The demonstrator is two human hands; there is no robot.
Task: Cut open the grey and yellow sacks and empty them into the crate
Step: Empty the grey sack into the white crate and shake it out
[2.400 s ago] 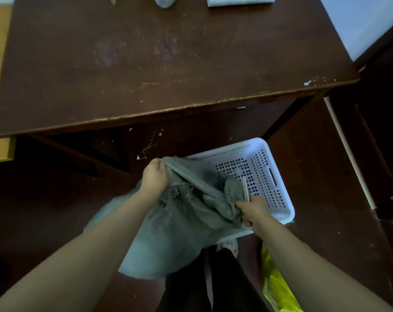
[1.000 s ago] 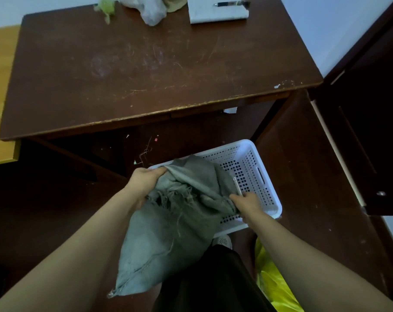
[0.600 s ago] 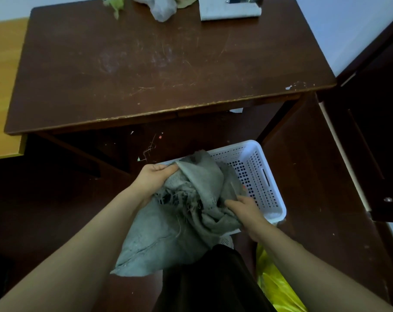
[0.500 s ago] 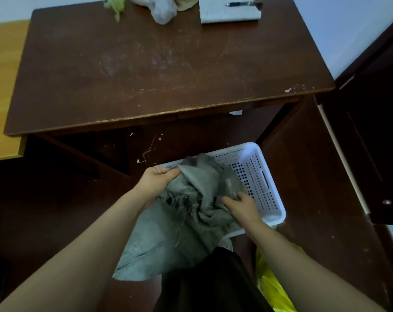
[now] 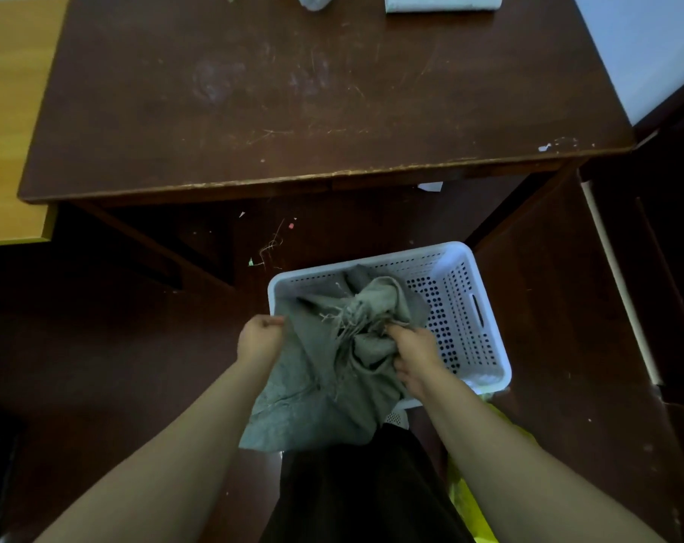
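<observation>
Left grip point(image 5: 260, 339) is a closed fist pinching the left edge of the crumpled grey woven sack point(image 5: 324, 389). Right grip point(image 5: 413, 350) has fingers curled into the sack's bunched, frayed mouth. The sack drapes over the near-left rim of the white perforated plastic crate point(image 5: 485, 307), top part inside, and the crate's right half is bare. The crate sits on the floor below the front edge of the scratched brown wooden desk point(image 5: 293, 92), with open floor to its left. Yellow plastic sack point(image 5: 469, 515) lies under the right forearm.

Bare forearms point(image 5: 168, 444) (dark trousers point(image 5: 364, 495) below)
</observation>
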